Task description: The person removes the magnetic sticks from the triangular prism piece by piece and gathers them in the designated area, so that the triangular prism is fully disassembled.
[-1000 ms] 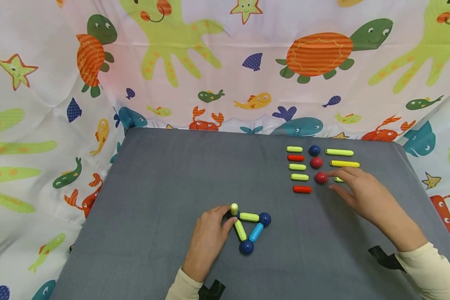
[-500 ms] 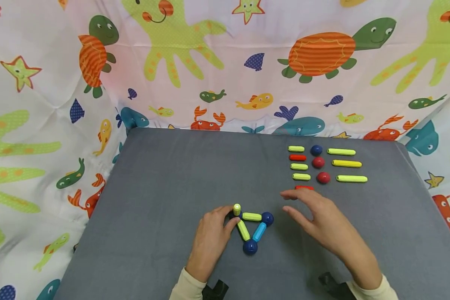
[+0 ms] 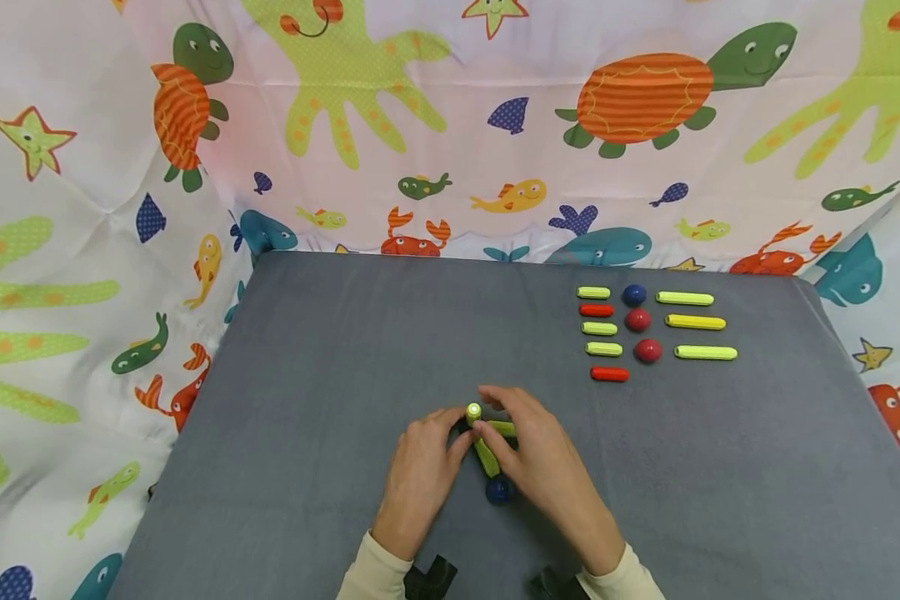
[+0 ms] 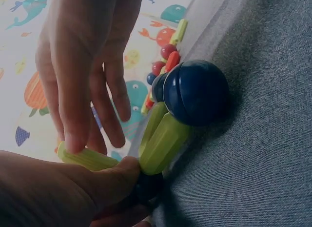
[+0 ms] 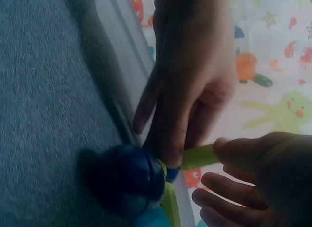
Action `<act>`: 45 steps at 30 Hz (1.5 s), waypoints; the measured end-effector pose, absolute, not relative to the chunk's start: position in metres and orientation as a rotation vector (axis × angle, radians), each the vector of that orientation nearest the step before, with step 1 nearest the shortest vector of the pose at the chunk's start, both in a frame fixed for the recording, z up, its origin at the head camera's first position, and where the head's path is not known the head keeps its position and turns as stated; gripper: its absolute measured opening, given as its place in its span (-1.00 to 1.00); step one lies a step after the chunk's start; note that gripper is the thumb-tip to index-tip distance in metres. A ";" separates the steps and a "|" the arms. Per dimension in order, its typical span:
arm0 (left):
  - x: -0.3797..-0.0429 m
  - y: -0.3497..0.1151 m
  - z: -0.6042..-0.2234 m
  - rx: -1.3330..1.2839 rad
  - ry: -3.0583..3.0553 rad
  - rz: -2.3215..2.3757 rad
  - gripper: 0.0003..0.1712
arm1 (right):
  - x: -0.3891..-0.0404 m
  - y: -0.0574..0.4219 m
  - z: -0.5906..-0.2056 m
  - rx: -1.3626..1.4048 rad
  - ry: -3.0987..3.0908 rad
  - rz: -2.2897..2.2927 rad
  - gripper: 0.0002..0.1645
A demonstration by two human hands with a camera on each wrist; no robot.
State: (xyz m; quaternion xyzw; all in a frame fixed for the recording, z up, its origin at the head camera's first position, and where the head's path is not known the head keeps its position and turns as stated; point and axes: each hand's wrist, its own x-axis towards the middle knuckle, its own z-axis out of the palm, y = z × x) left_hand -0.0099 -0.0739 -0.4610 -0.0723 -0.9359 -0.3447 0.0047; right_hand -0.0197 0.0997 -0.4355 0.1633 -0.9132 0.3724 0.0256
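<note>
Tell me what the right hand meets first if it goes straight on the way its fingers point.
The right hand would probably meet the raised green stick, close by its thumb tip, then the left hand; exact depth is unclear.

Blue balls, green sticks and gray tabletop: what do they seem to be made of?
Blue balls: glossy, perhaps plastic or coated metal; soft highlights show, the core doesn't.
Green sticks: likely molded plastic, slightly shiny, given their even color and flat facets.
Gray tabletop: matte, apparently woven fabric, from its ribbed texture.
</note>
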 end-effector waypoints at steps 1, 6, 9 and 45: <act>-0.010 -0.074 -0.461 -0.230 -2.933 -1.070 -0.63 | -0.021 0.098 -0.437 0.503 -2.815 1.153 -0.46; -0.012 -0.072 -0.461 -0.240 -2.925 -1.043 -0.66 | -0.025 0.090 -0.438 0.512 -2.806 1.162 -0.53; -0.012 -0.072 -0.461 -0.246 -2.921 -1.043 -0.64 | -0.026 0.087 -0.438 0.498 -2.817 1.179 -0.58; -0.014 -0.070 -0.455 -0.181 -2.995 -1.052 -0.60 | -0.022 0.093 -0.451 0.290 -2.756 1.383 -0.69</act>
